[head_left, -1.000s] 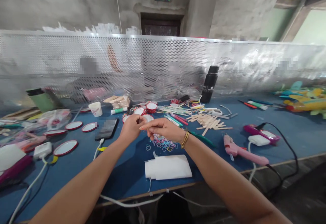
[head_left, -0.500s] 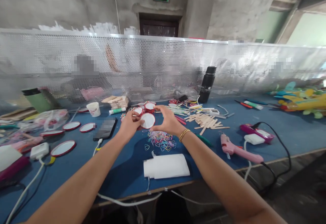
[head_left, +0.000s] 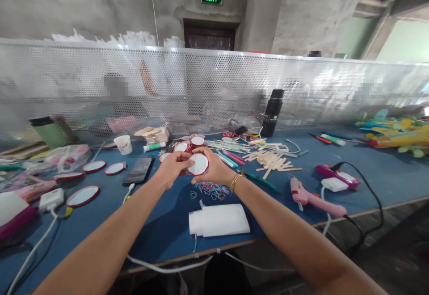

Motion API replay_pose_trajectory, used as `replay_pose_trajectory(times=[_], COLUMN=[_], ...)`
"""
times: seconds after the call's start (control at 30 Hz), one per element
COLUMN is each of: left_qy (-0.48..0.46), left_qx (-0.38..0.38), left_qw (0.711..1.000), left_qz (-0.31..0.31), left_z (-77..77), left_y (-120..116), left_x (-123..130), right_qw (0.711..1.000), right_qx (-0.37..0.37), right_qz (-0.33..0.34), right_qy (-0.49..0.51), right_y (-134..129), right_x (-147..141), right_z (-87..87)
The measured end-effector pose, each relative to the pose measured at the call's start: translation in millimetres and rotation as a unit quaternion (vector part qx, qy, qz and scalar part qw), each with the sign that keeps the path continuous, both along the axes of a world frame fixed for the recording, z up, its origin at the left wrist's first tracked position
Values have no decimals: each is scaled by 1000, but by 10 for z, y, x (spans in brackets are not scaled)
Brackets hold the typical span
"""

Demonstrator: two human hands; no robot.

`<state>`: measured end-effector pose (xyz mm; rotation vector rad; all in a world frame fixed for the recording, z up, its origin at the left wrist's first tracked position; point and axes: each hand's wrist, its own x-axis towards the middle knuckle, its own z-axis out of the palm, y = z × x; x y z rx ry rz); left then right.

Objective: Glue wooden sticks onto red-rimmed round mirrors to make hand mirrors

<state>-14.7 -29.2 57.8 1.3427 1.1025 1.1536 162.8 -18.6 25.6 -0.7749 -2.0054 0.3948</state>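
A round white disc with a red rim is held up over the table between my two hands. My left hand pinches its left edge, the thumb lying on the white face. From the other side, my right hand curls its fingers and thumb round the right edge. Just behind the hands lies a group of similar red-rimmed discs, partly hidden by my left hand. Below the held disc is a heap of small coloured rubber bands, and nearer to me a folded white cloth-like piece.
A phone and more red-rimmed discs lie on the left beside a paper cup. To the right are wooden sticks, green-handled pliers, a pink glue gun with its cable and a black bottle.
The disc has moved slightly right in my hands. My right hand, spread wider before, has closed round its edge. More of the discs and pens behind now shows.
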Motion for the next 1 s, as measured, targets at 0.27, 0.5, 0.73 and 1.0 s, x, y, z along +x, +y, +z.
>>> replay_pose_trajectory(times=[0.27, 0.5, 0.73, 1.0], left_qy=[-53, -69, -79, -75], left_qx=[-42, -6, -5, -4], left_qw=[996, 997, 997, 997], left_qz=[-49, -23, 9, 6], left_z=[12, 0, 13, -6], left_y=[-12, 2, -6, -4], left_x=[-6, 4, 13, 3], right_qw=[972, 954, 961, 942], right_qx=[-116, -132, -122, -202], right_qz=[152, 171, 143, 146], right_qy=[134, 207, 203, 223], right_y=[-53, -69, -40, -17], right_x=[-44, -128, -127, -159], right_z=[-23, -42, -47, -130])
